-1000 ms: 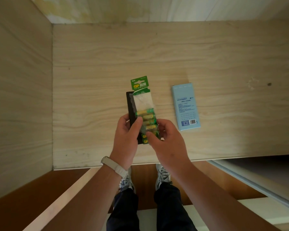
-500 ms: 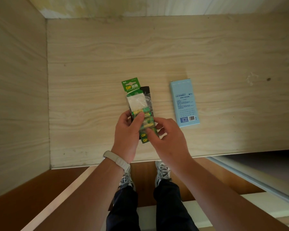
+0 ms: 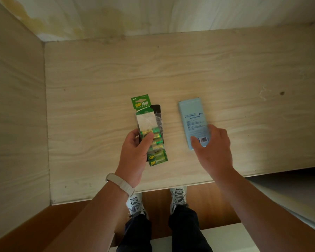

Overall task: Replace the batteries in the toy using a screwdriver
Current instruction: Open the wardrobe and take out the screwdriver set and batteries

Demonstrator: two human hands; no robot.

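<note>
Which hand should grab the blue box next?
Right. The right hand is open over the blue box's near end; the left hand is busy holding the battery pack.

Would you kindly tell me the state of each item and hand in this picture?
battery pack: held in the left hand; batteries show only in its lower part.
black item: held behind the pack, mostly hidden.
blue box: flat on the table, seemingly closed.
left hand: grips the pack and black item.
right hand: fingers spread over the box's near end; contact unclear.
</note>
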